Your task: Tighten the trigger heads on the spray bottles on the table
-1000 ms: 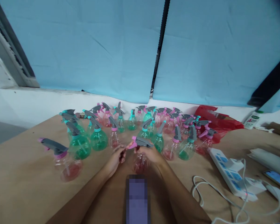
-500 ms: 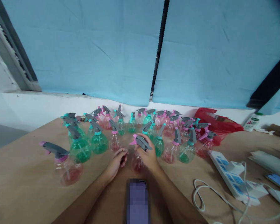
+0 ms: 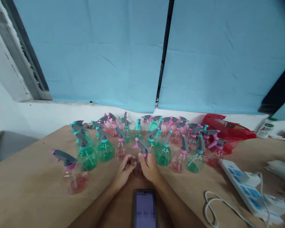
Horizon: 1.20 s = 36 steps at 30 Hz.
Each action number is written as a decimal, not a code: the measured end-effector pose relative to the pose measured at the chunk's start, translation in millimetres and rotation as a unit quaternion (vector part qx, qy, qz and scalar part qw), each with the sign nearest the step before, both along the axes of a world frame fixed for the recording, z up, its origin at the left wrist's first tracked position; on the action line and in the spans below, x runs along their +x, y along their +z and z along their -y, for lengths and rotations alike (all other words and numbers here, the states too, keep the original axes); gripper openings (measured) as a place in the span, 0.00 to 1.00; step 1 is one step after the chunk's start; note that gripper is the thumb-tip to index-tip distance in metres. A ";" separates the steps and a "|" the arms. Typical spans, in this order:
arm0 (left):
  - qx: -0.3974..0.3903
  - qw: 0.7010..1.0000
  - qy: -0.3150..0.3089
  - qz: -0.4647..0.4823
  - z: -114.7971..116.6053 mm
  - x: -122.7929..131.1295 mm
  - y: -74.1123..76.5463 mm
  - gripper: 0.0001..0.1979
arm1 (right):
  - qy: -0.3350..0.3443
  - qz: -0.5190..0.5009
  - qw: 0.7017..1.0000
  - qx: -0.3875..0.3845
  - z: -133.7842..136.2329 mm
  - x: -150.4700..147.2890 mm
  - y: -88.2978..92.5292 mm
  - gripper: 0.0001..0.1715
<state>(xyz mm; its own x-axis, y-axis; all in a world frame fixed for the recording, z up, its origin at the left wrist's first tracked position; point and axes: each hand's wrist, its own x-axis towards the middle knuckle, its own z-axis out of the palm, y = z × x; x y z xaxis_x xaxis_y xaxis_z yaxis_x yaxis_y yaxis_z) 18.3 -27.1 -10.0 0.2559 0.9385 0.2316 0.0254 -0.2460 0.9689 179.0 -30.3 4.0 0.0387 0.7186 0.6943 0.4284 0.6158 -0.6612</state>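
Observation:
A pink spray bottle with a grey trigger head (image 3: 141, 148) stands on the brown table (image 3: 28, 186) just in front of me. My right hand (image 3: 150, 167) is wrapped round its body from the right. My left hand (image 3: 125, 169) touches the bottle's left side with curled fingers. Behind it stand several more spray bottles, green (image 3: 105, 148) and pink (image 3: 180, 158), in loose rows. One pink bottle (image 3: 73, 174) stands apart at the left.
A phone (image 3: 144, 207) lies on the table between my forearms. A white power strip (image 3: 245, 186) with a cable lies at the right. A red plastic bag (image 3: 228, 131) and a white bottle (image 3: 265, 128) sit by the back wall.
The bottle has gone from being held up, with my left fingers at its nozzle, down and forward onto the table. Both hands now sit low round its body.

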 end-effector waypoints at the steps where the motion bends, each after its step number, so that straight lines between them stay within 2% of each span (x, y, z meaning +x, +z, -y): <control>1: 0.035 0.999 0.000 -0.023 1.7 -1.5 0.8 0.13 | -0.013 0.036 0.999 0.013 -0.3 0.7 -3.5 0.11; 6: 0.168 0.975 0.016 -0.143 7.4 -5.7 3.0 0.31 | -0.043 0.166 0.985 0.014 -0.3 7.0 -27.1 0.25; 9: 0.194 0.962 0.042 -0.186 7.6 -5.5 5.4 0.29 | -0.041 0.201 0.979 0.020 -0.1 9.8 -30.6 0.36; 12: 0.211 0.949 0.064 -0.224 8.0 -8.4 12.0 0.27 | -0.053 0.178 0.982 0.012 1.3 9.0 -23.2 0.42; 15: 0.240 0.933 0.104 -0.249 7.3 -16.6 20.0 0.21 | -0.085 0.145 0.986 0.014 2.5 4.5 -16.3 0.37; 18: 0.263 0.917 0.192 -0.230 2.1 -26.5 24.2 0.14 | -0.084 0.115 0.990 0.014 2.3 -1.0 -14.1 0.30; 20: 0.274 0.897 0.256 -0.233 -3.9 -31.4 23.9 0.16 | -0.086 0.094 0.992 0.002 2.3 -3.9 -12.9 0.28; 22: 0.286 0.874 0.293 -0.260 -10.1 -34.0 21.7 0.22 | -0.096 0.077 0.992 -0.018 2.9 -5.7 -10.4 0.24; 27: 0.310 0.845 0.304 -0.314 -20.2 -30.9 13.9 0.29 | -0.101 0.080 0.991 -0.043 5.3 -5.9 -2.4 0.09; 31: 0.326 0.834 0.289 -0.338 -27.5 -28.4 8.4 0.31 | -0.108 0.090 0.989 -0.037 4.6 -5.5 -2.6 0.07; 36: 0.349 0.815 0.310 -0.343 -37.3 -30.1 3.3 0.30 | -0.126 0.092 0.987 -0.042 3.5 -6.8 -6.8 0.06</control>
